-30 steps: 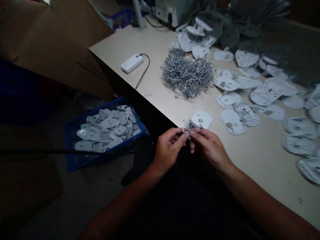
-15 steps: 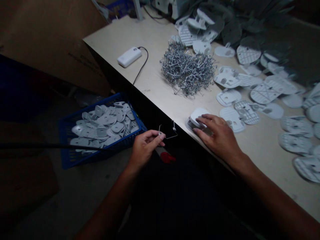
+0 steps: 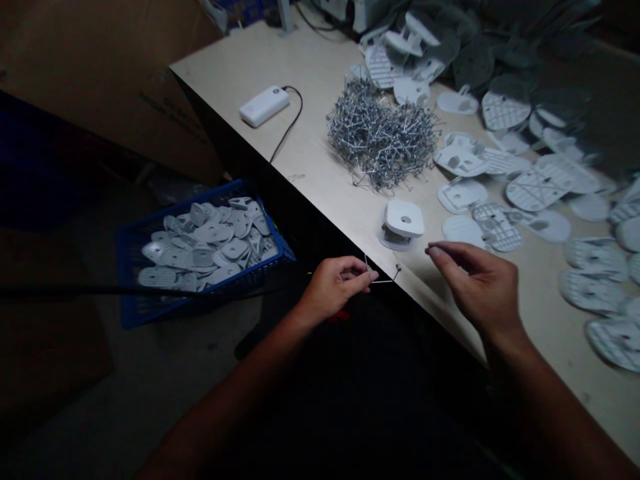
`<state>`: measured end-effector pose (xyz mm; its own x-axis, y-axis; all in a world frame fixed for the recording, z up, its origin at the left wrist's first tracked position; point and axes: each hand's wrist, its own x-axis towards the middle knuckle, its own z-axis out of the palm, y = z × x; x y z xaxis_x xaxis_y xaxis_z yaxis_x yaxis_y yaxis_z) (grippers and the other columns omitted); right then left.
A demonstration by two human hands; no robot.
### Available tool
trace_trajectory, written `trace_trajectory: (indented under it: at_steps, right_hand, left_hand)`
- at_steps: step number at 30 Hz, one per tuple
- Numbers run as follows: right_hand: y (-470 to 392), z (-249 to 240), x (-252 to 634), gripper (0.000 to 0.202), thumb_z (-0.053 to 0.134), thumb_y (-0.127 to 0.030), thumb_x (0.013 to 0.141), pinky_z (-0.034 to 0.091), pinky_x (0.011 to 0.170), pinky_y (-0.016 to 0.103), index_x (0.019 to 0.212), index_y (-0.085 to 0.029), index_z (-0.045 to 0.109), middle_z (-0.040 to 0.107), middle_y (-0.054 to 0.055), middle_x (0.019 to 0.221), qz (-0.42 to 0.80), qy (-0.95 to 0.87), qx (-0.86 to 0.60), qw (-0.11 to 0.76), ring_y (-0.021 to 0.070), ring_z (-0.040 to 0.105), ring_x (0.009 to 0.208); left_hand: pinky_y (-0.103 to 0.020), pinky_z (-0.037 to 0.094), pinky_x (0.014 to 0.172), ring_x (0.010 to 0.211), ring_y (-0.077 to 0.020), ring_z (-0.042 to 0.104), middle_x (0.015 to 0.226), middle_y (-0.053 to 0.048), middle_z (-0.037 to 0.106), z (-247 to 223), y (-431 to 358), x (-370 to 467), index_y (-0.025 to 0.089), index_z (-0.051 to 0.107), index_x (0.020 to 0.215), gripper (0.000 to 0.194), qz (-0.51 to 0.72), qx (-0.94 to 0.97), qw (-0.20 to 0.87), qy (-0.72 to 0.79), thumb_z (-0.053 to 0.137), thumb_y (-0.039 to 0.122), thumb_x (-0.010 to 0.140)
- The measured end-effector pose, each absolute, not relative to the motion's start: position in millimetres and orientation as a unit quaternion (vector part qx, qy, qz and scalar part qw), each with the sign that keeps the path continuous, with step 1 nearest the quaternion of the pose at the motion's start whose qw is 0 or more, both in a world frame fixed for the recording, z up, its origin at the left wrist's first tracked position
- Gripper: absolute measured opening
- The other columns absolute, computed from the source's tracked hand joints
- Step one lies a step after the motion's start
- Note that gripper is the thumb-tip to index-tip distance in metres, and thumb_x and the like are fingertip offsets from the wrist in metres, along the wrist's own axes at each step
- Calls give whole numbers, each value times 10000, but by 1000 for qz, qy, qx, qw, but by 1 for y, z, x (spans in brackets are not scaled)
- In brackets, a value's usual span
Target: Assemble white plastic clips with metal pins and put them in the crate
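Note:
My left hand [image 3: 340, 283] pinches a bent metal wire spring [image 3: 384, 281] between thumb and fingers, just off the table's front edge. The spring's free arm points right, toward my right hand [image 3: 477, 283]. That hand hovers over the table edge with thumb and index finger pressed together; whatever may be between them is too small to make out. Between and beyond the hands, a white plastic clip [image 3: 404, 220] with a round hole in its top plate stands on the table, touched by neither hand.
A heap of metal wire springs [image 3: 383, 137] lies on the table [image 3: 310, 180]. Many white plastic plates [image 3: 537, 183] spread over the right side and back. A white power bank [image 3: 265, 107] with a black cable lies at left. Below stands a blue basket [image 3: 133, 313] of grey-white clips.
My right hand has let go of the white clip and drawn back to the right, its fingers closing together. My left hand has moved right with the wire spring, toward the table edge.

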<state>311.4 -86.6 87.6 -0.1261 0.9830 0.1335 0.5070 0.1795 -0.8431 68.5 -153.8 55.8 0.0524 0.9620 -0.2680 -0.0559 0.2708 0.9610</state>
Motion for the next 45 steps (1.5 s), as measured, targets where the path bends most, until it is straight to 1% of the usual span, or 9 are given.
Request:
trace_trajectory:
  at_steps: [4,6,10,19,28,35,38,42,45]
  right_hand:
    - [-101,75,309,496,895,-571,789,607,850,426,1117,-207,826,802,104,1044,591,-540,-535,270,282,741,943]
    - [-101,69,308,534,924,-568,752,607,802,382,1106,-182,820,803,113,1010,642,-485,-525,278,255,739,899]
    - [-94,60,306,514,947,-545,729,592,722,314,1058,-171,819,804,115,981,638,-469,-525,311,213,731,833]
    - [-86,51,296,476,941,-546,719,582,566,272,955,-160,795,776,101,890,630,-447,-526,356,176,682,700]
    - [-87,40,292,466,917,-540,758,577,559,251,974,-152,775,769,100,917,630,-435,-525,372,146,657,670]
    - [-85,37,293,479,890,-553,792,582,559,225,1016,-148,770,770,94,928,632,-443,-524,360,142,666,690]
    - [-82,37,294,490,910,-557,766,594,564,227,997,-145,779,777,104,935,636,-438,-528,352,139,669,671]
    - [-77,40,292,504,955,-547,705,602,540,233,944,-136,787,759,88,809,653,-415,-532,344,131,648,577]
    - [-76,41,291,487,971,-525,687,607,526,242,918,-142,779,747,82,771,669,-389,-531,345,144,650,563]
  left_hand:
    - [-228,543,648,688,-138,727,841,-52,770,51,-140,75,138,750,909,288,434,434,601,511,806,415,854]
    - [-231,551,657,697,-141,733,850,-57,771,49,-133,79,131,752,923,296,427,443,606,504,798,416,860]
    - [-223,540,627,665,-135,724,835,-51,757,45,-122,84,126,744,918,285,415,459,605,501,774,407,880]
    - [-234,540,656,694,-138,719,891,-66,774,36,-98,83,129,763,1000,280,392,518,558,516,715,395,925]
    - [-235,536,638,662,-128,692,861,-52,750,32,-91,82,127,755,979,298,386,516,568,513,724,417,917]
    - [-235,530,631,670,-131,691,867,-52,737,28,-90,81,123,754,994,301,382,508,574,516,722,411,914]
    - [-226,515,612,640,-127,690,834,-46,739,26,-87,79,123,756,989,315,368,509,576,522,726,425,906]
    - [-224,496,586,603,-123,676,794,-33,733,29,-84,75,130,759,955,333,353,518,572,529,732,458,897]
    - [-232,485,588,604,-127,662,784,-15,733,33,-84,73,150,768,1026,364,357,530,516,571,793,471,855]
